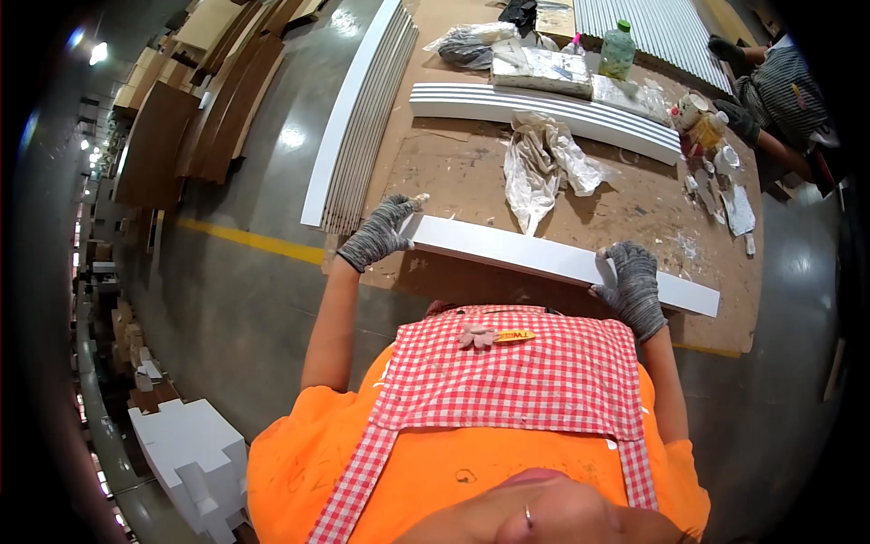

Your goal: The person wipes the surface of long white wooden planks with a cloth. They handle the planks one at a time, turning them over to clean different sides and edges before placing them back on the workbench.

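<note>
A long white board [507, 249] lies across the near side of the brown worktable [435, 172], close to my body. My left hand [385, 231], in a grey knitted glove, grips its left end with the thumb and fingers. Nearer the board's right end, my right hand [630, 286] wears a matching glove and has its fingers curled over the board's edges. To the left of my left hand, a stack of white-faced strips [362, 127] lies along the table's side. Beyond the board sits a crumpled, stained white cloth [539, 168].
A bundle of white strips [544, 113] lies behind the cloth. Further back are a green-tinted bottle [617, 52], a stained white block [539, 68] and plastic bags [471, 43]. Bottles and scraps [711, 136] crowd the right side, where another person's gloved hand [739, 118] shows. Brown panels [227, 109] stand at left.
</note>
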`<state>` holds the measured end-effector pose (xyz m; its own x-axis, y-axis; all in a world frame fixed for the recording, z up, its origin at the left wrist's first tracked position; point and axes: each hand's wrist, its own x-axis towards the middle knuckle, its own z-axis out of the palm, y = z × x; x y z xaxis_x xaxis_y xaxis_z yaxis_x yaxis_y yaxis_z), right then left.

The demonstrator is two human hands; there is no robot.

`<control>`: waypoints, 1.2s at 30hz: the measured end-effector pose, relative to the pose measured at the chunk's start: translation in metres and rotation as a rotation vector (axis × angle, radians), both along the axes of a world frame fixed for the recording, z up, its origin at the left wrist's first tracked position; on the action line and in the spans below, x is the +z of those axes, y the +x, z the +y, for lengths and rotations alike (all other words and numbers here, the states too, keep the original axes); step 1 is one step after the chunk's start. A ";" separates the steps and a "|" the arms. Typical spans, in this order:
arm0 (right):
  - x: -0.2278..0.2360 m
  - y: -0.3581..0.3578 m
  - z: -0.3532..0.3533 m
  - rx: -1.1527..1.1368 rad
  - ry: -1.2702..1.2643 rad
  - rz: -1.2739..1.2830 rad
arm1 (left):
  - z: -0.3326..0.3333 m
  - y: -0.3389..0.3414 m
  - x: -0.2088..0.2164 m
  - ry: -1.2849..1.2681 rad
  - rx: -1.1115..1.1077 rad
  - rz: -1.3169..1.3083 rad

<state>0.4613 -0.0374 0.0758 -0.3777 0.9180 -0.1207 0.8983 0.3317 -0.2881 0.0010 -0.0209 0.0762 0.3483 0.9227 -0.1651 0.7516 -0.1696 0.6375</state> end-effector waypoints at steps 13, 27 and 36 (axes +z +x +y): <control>-0.017 -0.002 0.006 0.083 -0.036 0.009 | 0.000 -0.022 -0.060 -0.041 0.038 -0.065; -0.067 0.184 -0.015 -0.930 0.303 0.224 | 0.022 -0.092 -0.095 -0.617 0.764 -0.167; -0.123 0.232 -0.028 -0.773 0.120 0.029 | 0.019 -0.042 -0.086 -0.636 0.945 -0.091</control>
<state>0.6933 -0.0653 -0.0468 0.3723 0.9281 -0.0040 0.8799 -0.3544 -0.3166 -0.0406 -0.0015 -0.0098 -0.4061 0.5807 -0.7056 0.3539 0.8118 0.4644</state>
